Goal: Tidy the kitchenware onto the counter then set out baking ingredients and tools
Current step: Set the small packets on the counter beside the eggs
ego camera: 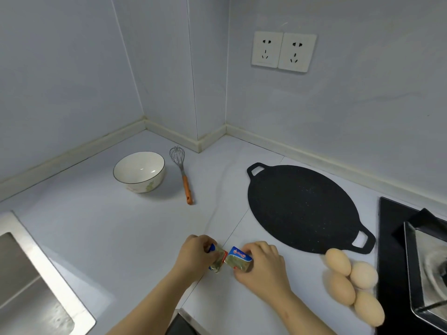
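Observation:
Two small foil-wrapped butter packets sit side by side near the counter's front edge. My left hand pinches the left butter packet, partly hiding it. My right hand grips the right butter packet, whose blue and red label faces up. Several brown eggs lie in a cluster to the right of my right hand. Further back stand a white bowl and, beside it, a wire whisk with an orange handle. A black flat griddle pan lies at the right.
A steel sink is set into the counter at the lower left. A black stove with a metal burner fills the right edge. Two wall sockets are above the pan. Pale counter runs to the corner walls.

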{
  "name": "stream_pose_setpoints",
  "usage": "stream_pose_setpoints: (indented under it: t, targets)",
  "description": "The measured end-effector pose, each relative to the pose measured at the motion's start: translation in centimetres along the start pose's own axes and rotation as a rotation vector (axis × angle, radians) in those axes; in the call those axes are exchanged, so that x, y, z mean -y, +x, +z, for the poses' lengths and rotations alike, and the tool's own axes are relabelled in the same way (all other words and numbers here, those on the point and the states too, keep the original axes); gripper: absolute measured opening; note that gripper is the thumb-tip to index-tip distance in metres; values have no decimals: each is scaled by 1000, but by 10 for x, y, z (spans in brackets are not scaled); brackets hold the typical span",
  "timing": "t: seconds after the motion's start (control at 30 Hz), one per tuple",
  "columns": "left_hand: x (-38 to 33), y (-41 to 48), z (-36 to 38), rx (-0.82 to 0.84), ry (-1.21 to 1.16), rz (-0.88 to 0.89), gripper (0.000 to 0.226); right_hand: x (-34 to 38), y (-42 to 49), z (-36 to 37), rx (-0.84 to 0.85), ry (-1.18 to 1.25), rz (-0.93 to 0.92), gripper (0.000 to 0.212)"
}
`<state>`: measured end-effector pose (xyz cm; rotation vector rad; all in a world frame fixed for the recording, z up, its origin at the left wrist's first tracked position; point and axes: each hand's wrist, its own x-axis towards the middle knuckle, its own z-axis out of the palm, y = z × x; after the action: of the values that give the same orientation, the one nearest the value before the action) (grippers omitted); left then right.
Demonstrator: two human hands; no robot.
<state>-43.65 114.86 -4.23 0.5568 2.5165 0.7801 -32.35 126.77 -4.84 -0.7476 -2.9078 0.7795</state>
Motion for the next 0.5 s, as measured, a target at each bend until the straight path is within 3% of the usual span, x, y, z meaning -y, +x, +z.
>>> stream_pose_setpoints:
  t: [0.13,0.5]
  targets:
    - [1,3,-2,21,-6,-4,30,2,9,-5,58,87,49,47]
    - [0,8,-6,12,-144,-66,27,5,20,-11,122,124,152,31]
